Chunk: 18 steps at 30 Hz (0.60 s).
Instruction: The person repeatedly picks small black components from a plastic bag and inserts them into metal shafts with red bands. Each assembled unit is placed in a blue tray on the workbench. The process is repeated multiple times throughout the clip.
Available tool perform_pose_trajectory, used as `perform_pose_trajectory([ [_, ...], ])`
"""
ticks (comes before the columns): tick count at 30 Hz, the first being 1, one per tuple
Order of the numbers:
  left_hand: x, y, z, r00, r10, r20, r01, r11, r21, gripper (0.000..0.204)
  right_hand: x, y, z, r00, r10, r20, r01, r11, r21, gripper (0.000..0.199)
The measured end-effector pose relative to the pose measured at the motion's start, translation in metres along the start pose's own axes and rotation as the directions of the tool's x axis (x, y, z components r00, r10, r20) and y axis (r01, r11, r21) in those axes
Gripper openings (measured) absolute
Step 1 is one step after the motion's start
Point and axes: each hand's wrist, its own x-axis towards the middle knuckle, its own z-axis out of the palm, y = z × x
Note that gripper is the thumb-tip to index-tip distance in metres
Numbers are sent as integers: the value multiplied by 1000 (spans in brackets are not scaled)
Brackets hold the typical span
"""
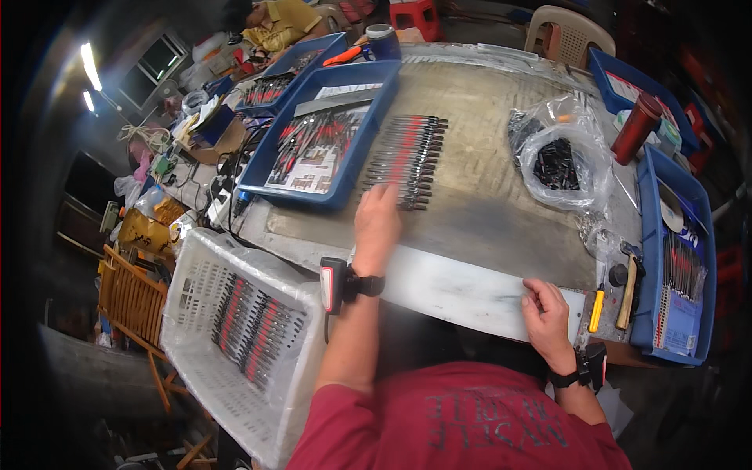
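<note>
A row of slim pen-like rods (402,160) with red middles and dark ends lies side by side on the worktable. At the row's near end my left hand (378,223) reaches in, its fingers bent together over the left ends of the nearest rods. Whatever is between those fingertips is hidden. My right hand (546,317) rests by the right part of a long white board (462,286) along the table's near edge. Its fingers extend with the thumb a little apart, and nothing shows in them.
Left of the row stands a blue tray (333,200) of loose rods; below it, a white plastic basket (184,305) holds stacked rods. To the right are a clear bag (583,188) of black parts, a yellow-handled screwdriver (597,311), a hammer (627,294) and another blue tray (646,313).
</note>
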Motion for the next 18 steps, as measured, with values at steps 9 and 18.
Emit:
perform_pose_trajectory([
  [9,79,-16,-14,942,-216,-258,214,976,-34,15,-2,2,0,1000,24,9,-25,1000,12,21],
  [18,100,-118,-3,866,-495,75,467,852,237,19,-5,12,3,999,-31,-39,31,999,-18,19],
])
